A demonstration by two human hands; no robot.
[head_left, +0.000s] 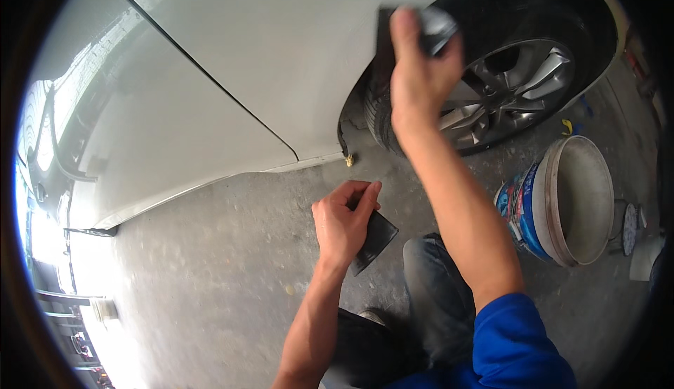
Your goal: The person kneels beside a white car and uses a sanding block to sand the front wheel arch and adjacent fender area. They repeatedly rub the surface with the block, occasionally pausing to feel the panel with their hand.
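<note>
Apparently at a rubbing step, we gripped a blurred dark pad [384, 38] in our right hand [424, 73] by the wheel arch's edge [341, 123], our left hand [341, 226] closed on a black sheet [378, 239] above the floor [210, 269], the next stroke probably needing even pressure.

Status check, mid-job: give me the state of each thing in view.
Left hand: closed on a flat black piece.
Right hand: raised, gripping a dark item, motion-blurred.
Bucket: upright, uncovered; contents unclear.
Wheel: mounted on car.
Car: body panel seam narrow.
</note>
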